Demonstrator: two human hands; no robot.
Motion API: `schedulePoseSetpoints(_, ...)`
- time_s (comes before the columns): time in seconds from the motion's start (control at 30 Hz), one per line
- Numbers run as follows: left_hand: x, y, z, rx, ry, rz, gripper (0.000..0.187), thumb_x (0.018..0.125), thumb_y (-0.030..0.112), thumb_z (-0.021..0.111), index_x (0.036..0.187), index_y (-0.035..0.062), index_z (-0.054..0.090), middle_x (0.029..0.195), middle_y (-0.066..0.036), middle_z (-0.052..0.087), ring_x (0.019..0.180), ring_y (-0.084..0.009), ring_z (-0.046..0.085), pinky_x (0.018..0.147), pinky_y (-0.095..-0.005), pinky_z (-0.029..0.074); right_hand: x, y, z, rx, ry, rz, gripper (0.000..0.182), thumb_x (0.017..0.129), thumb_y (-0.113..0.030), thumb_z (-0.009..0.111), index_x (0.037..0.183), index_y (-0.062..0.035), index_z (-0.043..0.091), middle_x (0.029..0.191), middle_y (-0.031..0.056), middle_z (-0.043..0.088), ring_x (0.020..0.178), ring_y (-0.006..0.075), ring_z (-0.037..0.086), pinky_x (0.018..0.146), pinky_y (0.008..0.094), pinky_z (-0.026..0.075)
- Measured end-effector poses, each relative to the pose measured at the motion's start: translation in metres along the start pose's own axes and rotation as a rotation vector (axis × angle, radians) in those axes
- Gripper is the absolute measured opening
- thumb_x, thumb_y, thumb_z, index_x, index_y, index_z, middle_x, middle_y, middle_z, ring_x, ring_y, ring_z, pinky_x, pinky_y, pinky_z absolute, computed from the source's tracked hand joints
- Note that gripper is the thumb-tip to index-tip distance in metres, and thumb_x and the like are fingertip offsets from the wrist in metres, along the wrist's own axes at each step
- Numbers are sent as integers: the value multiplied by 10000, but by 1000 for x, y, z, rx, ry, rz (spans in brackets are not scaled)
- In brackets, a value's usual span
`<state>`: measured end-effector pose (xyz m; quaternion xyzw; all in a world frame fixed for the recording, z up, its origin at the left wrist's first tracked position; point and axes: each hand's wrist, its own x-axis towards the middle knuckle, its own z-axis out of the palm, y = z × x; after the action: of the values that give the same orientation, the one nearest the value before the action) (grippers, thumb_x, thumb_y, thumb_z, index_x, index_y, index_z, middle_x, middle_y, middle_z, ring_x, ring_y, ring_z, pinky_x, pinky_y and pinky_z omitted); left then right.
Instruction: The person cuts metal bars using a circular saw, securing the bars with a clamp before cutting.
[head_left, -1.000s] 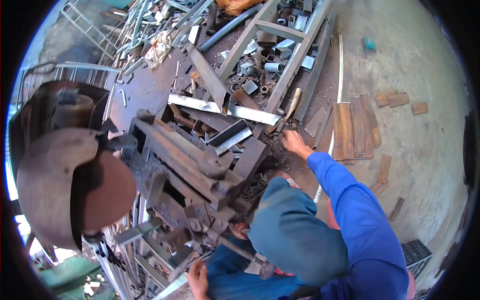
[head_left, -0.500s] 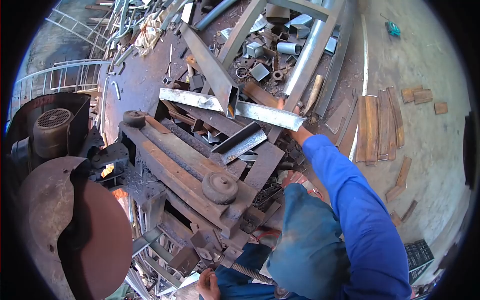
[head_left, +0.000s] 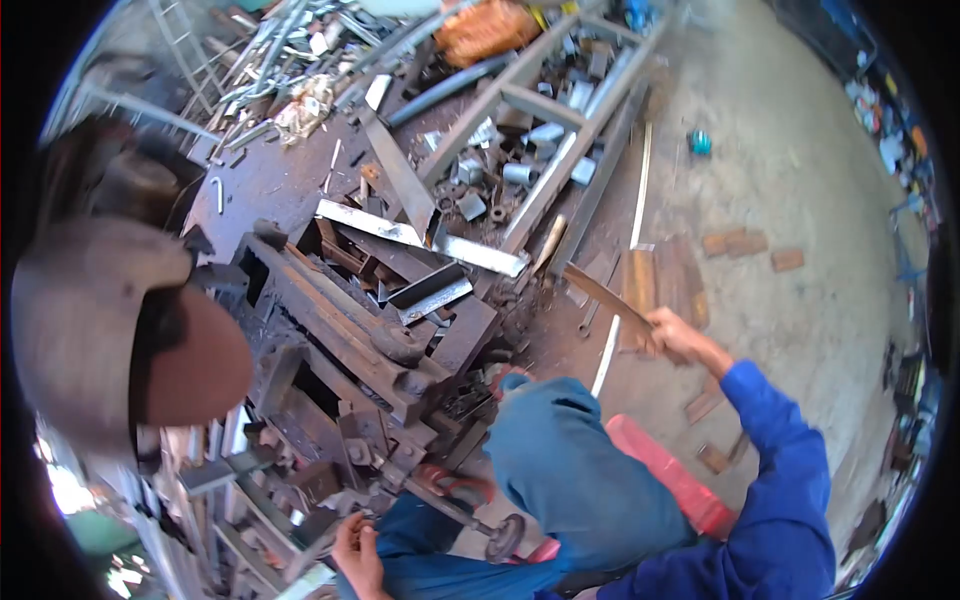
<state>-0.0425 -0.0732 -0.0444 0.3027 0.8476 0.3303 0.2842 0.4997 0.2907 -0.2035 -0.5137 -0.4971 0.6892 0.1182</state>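
Observation:
My right hand [head_left: 678,336] is closed around one end of a flat, rusty brown metal strip [head_left: 606,298]. The strip slants up and left, its far end close to a long grey metal bar [head_left: 597,190]. Low in the view, my left hand [head_left: 358,555] is by my knee with its fingers curled in; whether anything is between them is hidden. Close to that hand runs the screw of a vise-like clamp [head_left: 440,497], ending in a round handwheel [head_left: 505,538]. Rusty flat pieces [head_left: 640,285] lie side by side on the floor beyond my right hand.
A cut-off machine with a large brown disc [head_left: 195,360] and a guard stands at left. A heavy rusty base [head_left: 350,335], angle-iron offcuts [head_left: 435,295] and a steel frame [head_left: 550,108] fill the middle. A teal tape measure [head_left: 699,142] lies on the floor.
My right hand has come out of the scrap pile, moving right and towards me, and now holds the rusty strip. My view has turned right. The left hand stays low by the knee.

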Motion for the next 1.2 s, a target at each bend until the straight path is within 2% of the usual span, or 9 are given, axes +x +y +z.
schedulePoseSetpoints(0.07,-14,9,5,-62,2,51,279,931,48,615,1185,-61,648,928,-88,712,732,-98,643,613,-227,485,-69,-75,8,109,-6,-76,384,605,-61,515,938,45,677,801,111,671,723,177,658,644,309,533)
schedulePoseSetpoints(0.17,-26,8,6,-146,-5,87,263,924,37,624,1168,-57,656,917,-82,705,723,-104,644,618,-237,497,-144,-193,30,251,-156,-365,677,730,-196,639,1344,47,492,1062,210,687,794,279,713,778,420,607)
schedulePoseSetpoints(0.23,-31,23,7,-195,3,116,248,909,9,623,1140,-69,667,898,-86,706,725,-108,646,641,-245,513,-174,-268,59,434,-195,-455,647,935,-348,600,1419,32,397,1125,239,672,849,309,720,779,451,611)
schedulePoseSetpoints(0.37,-38,26,11,-317,-25,185,246,899,-3,640,1136,-45,693,894,-79,716,742,-115,657,682,-271,543,-143,-322,112,375,-242,-551,456,1061,-352,449,1335,13,449,1147,224,663,921,347,712,786,484,613)
schedulePoseSetpoints(0.53,-67,51,13,-631,-273,198,279,998,176,641,1206,-9,671,980,-63,722,798,-104,649,675,-250,533,-143,-298,254,640,-371,-436,404,1084,-317,390,1300,16,467,1178,232,656,985,364,698,865,500,596)
schedulePoseSetpoints(0.67,-81,45,25,-970,-663,270,523,1077,427,473,1337,-20,554,1150,-128,695,1033,-209,689,895,-344,559,-129,-234,359,645,-640,-157,582,1088,-397,325,1326,93,529,1184,204,677,1082,305,675,992,407,537)
schedulePoseSetpoints(0.77,-87,46,32,-1121,-596,-34,662,1072,505,399,1456,-34,413,1312,-196,621,1132,-305,662,983,-453,527,-116,-220,416,610,-713,14,590,1080,-405,329,1322,83,556,1211,180,682,1075,272,670,1011,384,512)
schedulePoseSetpoints(0.93,-69,70,25,-1424,-648,50,555,1079,358,433,1484,-11,344,1317,-242,598,1169,-375,640,1044,-494,497,-63,-244,447,527,-867,54,545,1065,-395,385,1303,51,588,1163,174,702,1072,275,672,976,388,524)
schedulePoseSetpoints(1.2,-34,118,16,-1240,-438,168,630,1033,176,466,1591,121,178,1254,-224,607,1072,-329,687,922,-432,573,2,-281,454,525,-619,-50,382,1015,-387,549,1064,-26,664,902,114,720,786,245,697,740,374,573)
